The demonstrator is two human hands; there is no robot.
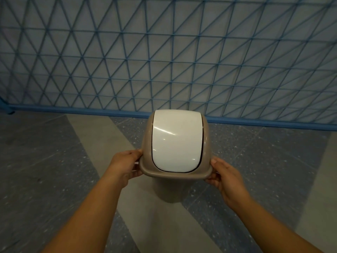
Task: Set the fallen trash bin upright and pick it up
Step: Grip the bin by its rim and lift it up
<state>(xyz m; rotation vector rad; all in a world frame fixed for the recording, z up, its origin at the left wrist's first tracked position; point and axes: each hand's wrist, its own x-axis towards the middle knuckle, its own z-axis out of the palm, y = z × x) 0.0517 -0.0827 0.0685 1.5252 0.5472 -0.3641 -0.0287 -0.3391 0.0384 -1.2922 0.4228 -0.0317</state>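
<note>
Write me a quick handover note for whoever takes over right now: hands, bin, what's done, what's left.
Left hand: gripping the left edge of the trash bin's rim.
Right hand: gripping the right edge of the rim.
Bin: upright, white swing lid on top, in front of the blue mesh fence, above the grey floor.
Done: bin set upright, both hands on it.
Left: cannot tell whether its base is off the floor; confirm the lift.

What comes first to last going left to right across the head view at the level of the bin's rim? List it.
left hand → trash bin with its white swing lid → right hand. Both hands grip the bin's rim on opposite sides.
</note>
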